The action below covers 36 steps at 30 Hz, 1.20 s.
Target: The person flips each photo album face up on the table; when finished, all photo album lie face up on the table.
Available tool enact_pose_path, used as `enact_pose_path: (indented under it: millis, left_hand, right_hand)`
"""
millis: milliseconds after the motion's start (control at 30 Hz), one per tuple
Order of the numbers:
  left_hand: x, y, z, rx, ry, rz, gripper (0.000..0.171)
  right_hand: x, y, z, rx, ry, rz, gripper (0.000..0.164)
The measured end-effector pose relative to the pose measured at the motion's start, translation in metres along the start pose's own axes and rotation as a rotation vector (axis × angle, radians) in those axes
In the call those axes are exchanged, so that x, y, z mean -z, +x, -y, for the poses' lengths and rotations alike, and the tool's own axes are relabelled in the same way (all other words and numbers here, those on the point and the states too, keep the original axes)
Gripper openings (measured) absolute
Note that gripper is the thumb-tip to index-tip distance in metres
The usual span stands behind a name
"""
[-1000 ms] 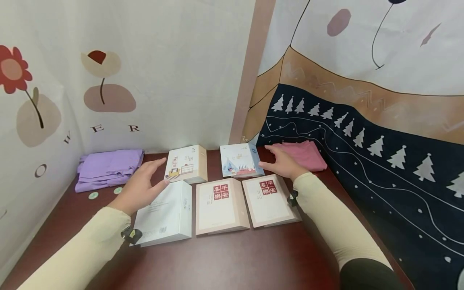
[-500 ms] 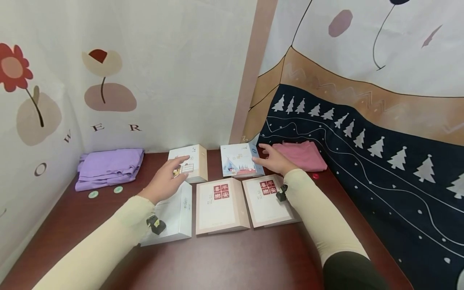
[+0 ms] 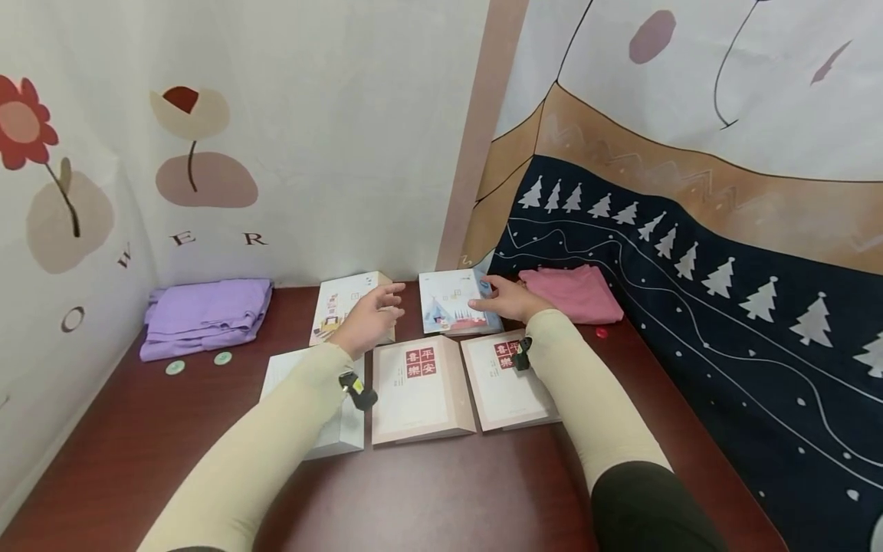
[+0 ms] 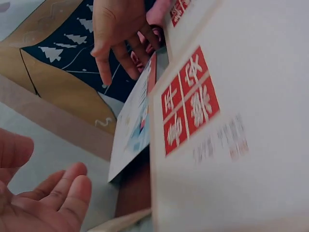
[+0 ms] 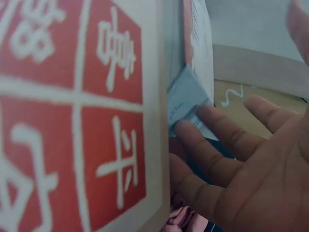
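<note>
A printed backdrop (image 3: 345, 138) fills the upper frame, and below it a dark red table (image 3: 441, 506) spreads to the bottom edge. Along the table's lower row lie a white book (image 3: 345, 431) at left and two red-stamped books, one at centre (image 3: 414, 399) and one to its right (image 3: 507, 395). Folded lavender cloth (image 3: 207, 314) lies at the left, folded pink cloth (image 3: 576, 295) at the right. The upper row has a book with a room drawing (image 3: 331, 310) left of centre and, at the middle, the tent-picture book (image 3: 448, 295), which both hands flank. The left hand (image 3: 369, 318) is open, fingers slightly bent and holding nothing, over the room-drawing book's right side. The right hand (image 3: 510, 299) is also open, its fingers at the tent-picture book's blue right side; whether they touch it I can't tell. For a sure hold, I judge both hands should meet opposite sides of that book at one height, pressing evenly, low enough not to crush its sloping cover, with wrists clear of the stamped books. Smallest are two green discs (image 3: 223, 358) at left and a red disc (image 3: 602, 333) at right.
</note>
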<state>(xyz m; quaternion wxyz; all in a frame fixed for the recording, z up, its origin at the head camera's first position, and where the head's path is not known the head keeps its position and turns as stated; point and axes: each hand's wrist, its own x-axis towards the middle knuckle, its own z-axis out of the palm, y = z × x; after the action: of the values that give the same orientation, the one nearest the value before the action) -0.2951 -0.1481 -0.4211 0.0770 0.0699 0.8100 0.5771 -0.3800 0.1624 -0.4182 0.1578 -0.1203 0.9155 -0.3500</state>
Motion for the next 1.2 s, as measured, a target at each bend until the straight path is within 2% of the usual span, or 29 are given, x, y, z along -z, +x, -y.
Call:
enact_pose_path:
  millis: [133,300,433,567,733,933,1067,1200]
  left_hand:
    - [-0.019,0.020,0.002,0.090,-0.072,0.017,0.057]
    - [-0.035,0.038,0.005,0.114,-0.026,0.043,0.060]
    - [-0.044,0.043,0.005,0.141,0.032,0.052,0.061]
    - [-0.050,0.046,0.002,0.157,0.068,0.057,0.064]
    - [-0.053,0.052,0.002,0.198,0.046,0.067,0.069]
    - [-0.056,0.057,0.003,0.209,0.020,0.076,0.074]
    - [-0.060,0.061,0.005,0.238,0.014,0.056,0.076]
    - [-0.061,0.063,0.007,0.239,-0.035,0.042,0.077]
  right_hand:
    - [-0.001,0.003,0.003,-0.027,-0.028,0.019,0.089]
    - [0.000,0.004,0.004,-0.043,-0.072,0.006,0.087]
    - [0.001,0.004,0.002,-0.065,-0.109,-0.003,0.084]
    - [0.003,0.005,0.000,-0.081,-0.086,-0.010,0.085]
    - [0.003,0.008,-0.002,-0.120,-0.035,0.008,0.089]
    - [0.002,0.011,-0.002,-0.169,0.012,0.017,0.088]
    - [0.001,0.014,-0.002,-0.166,0.009,0.029,0.086]
    - [0.000,0.018,0.000,-0.164,0.010,0.039,0.084]
